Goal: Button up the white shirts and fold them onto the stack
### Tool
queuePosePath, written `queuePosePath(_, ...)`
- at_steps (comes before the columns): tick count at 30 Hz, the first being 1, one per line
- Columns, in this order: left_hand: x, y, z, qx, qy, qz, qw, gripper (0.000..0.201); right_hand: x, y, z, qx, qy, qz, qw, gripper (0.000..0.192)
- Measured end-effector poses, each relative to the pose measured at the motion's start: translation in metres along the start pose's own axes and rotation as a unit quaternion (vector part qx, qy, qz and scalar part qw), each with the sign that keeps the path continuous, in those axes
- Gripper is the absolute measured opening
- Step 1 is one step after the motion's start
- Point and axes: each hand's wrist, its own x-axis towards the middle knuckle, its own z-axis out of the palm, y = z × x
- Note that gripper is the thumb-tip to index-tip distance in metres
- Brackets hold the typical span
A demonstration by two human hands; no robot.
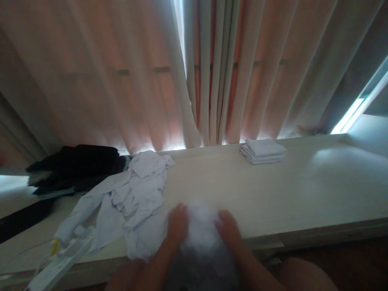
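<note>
A white cloth [201, 228] is bunched at the front edge of the table, blurred by motion, its lower part hanging toward me. My left hand [178, 223] grips its left side, the fingers closed on the fabric. On the opposite side my right hand [228, 228] is closed on the cloth too, though its fingertips are smeared. Left of my hands lies a crumpled heap of white cloth [142, 186], reaching close to my left hand. Whether its near end joins the piece I hold cannot be made out.
Dark folded clothes [81, 165] are piled at the back left of the white table [212, 178]. A neat stack of folded white cloth [263, 152] sits at the back right. A white power strip [65, 258] lies over the front left edge. Curtains [145, 81] hang behind.
</note>
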Motion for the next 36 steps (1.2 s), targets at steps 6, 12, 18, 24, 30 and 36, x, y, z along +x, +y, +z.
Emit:
queuePosePath(6, 0.008, 0.009, -0.016, -0.033, -0.055, 0.163, 0.984, 0.050, -0.001, 0.014, -0.002, 0.004, 0.016, -0.045, 0.999, 0.022)
queuePosePath(12, 0.008, 0.002, -0.016, -0.046, -0.138, 0.178, 0.973, 0.043, -0.003, 0.009, -0.001, -0.010, 0.024, -0.061, 0.998, 0.024)
queuePosePath(18, 0.007, 0.002, -0.007, -0.070, -0.133, 0.174, 0.973, 0.028, -0.002, 0.005, -0.006, -0.024, 0.019, -0.064, 0.997, 0.021)
queuePosePath(24, 0.004, -0.001, 0.010, -0.088, -0.110, 0.159, 0.977, 0.034, -0.003, 0.001, -0.010, -0.032, 0.014, -0.058, 0.998, 0.020)
queuePosePath(30, -0.001, -0.008, 0.013, -0.103, -0.098, 0.183, 0.973, 0.046, -0.003, -0.001, -0.012, -0.030, 0.010, -0.057, 0.998, 0.018)
queuePosePath(36, -0.005, -0.014, 0.011, -0.109, -0.101, 0.199, 0.969, 0.030, -0.004, -0.002, -0.012, -0.029, 0.017, -0.059, 0.998, 0.018)
